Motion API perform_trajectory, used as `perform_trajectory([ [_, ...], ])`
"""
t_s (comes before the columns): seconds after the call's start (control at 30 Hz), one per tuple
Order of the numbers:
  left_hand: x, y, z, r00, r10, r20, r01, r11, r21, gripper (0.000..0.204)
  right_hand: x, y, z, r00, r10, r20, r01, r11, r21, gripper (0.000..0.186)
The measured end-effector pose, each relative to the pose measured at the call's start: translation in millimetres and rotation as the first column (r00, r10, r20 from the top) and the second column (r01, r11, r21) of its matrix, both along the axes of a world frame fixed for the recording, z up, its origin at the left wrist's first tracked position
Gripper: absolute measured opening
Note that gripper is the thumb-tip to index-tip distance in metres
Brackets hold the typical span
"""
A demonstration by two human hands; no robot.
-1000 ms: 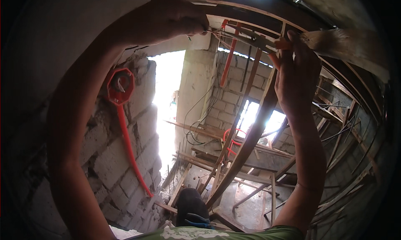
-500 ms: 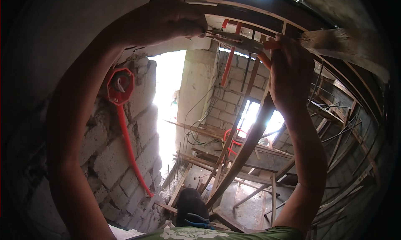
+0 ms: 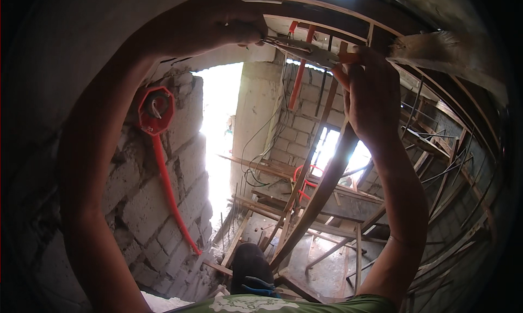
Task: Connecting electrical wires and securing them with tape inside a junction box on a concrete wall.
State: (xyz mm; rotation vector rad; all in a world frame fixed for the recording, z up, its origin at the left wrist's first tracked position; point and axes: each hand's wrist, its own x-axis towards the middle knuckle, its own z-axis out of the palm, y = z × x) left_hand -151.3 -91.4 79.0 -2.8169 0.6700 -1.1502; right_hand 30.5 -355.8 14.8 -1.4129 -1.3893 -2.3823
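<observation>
Both my arms are raised overhead. My right hand [image 3: 373, 97] is closed around the orange handles of long-nose pliers [image 3: 310, 51], whose jaws point left. At the jaw tips, the fingers of my left hand [image 3: 234, 29] are pinched together on what looks like a thin wire; the fingers hide most of it. The pliers' tips touch or nearly touch those fingers. Below my left hand, a red octagonal junction box [image 3: 156, 111] with pale wire ends inside is set on the block wall, and a red conduit [image 3: 171, 198] runs down from it.
Dark ceiling beams [image 3: 321, 13] lie close above my hands, with a rough plank [image 3: 436, 51] at right. A long timber post [image 3: 321, 198] slants through the middle. Red pipes [image 3: 301, 73] hang beyond the pliers. Timber scaffolding [image 3: 348, 236] stands below, by my dark-clad leg [image 3: 250, 266].
My right hand and the pliers have shifted slightly left, and the pliers tilt a little more. My left hand has moved slightly left and up, still pinched at the jaw tips.
</observation>
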Motion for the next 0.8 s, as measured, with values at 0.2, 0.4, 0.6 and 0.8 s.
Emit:
perform_trajectory([
  [0.2,-2.2,1.8,4.0,0.998,-0.062,-0.012,0.062,0.997,-0.043,0.023,-4.8,5.5,-2.1,0.987,0.083,-0.136,-0.089,0.995,-0.037,0.024],
  [0.4,3.4,2.6,4.7,0.987,-0.151,-0.052,0.143,0.981,-0.134,0.019,5.6,3.8,-3.6,0.975,0.143,-0.171,-0.157,0.985,-0.075,0.028],
  [0.6,4.7,3.7,-1.6,0.982,-0.097,0.159,0.106,0.993,-0.047,0.014,-12.6,8.6,-31.7,0.333,0.125,-0.935,-0.623,0.774,-0.118,0.033],
  [0.8,15.3,12.7,-10.8,0.902,-0.14,0.409,-0.009,0.939,0.343,0.014,-7.5,3.7,-37.5,-0.645,-0.393,-0.656,-0.75,0.159,0.642,0.046],
])
